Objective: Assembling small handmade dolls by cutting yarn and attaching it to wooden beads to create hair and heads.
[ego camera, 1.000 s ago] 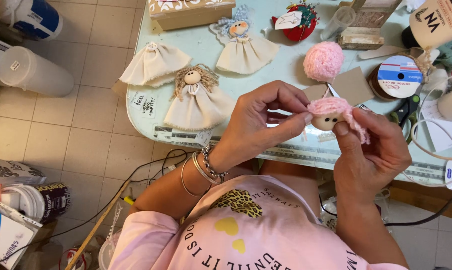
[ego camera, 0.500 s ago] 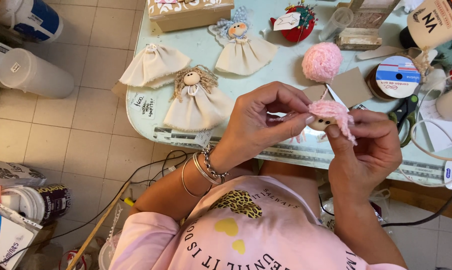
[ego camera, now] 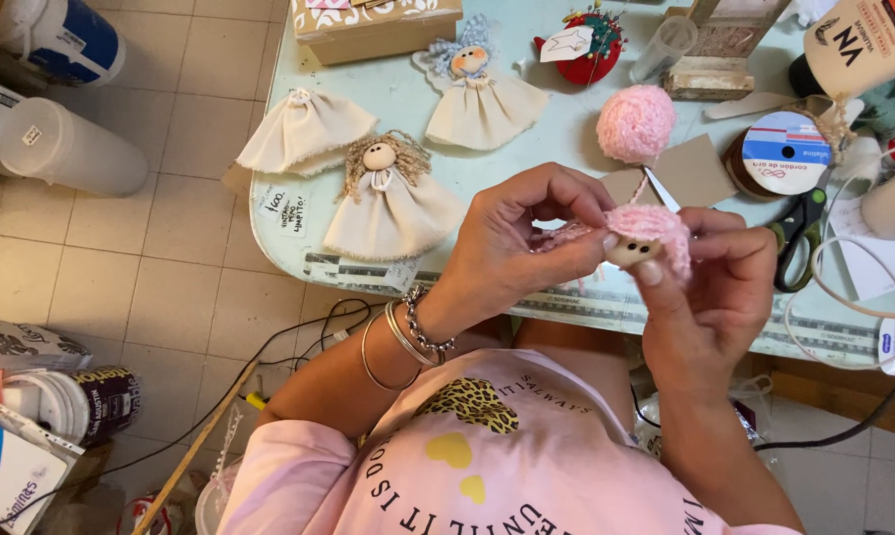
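Both of my hands hold a small wooden doll head covered with pink yarn hair above the near edge of the pale green table. My left hand pinches the yarn and the bead from the left with thumb and fingers. My right hand supports the head from below and the right. A pink yarn ball lies just behind, its strand running down to the head. Three cloth angel dolls lie further left: one with curly hair, one headless, one with blue hair.
Scissors, a spool of cord, a red pincushion, a cardboard box and a white cable crowd the table. A ruler runs along its near edge. Plastic jars and cans stand on the tiled floor at left.
My hands have kept the doll head in the same place. The fingers of my left hand have shifted slightly over the pink yarn.
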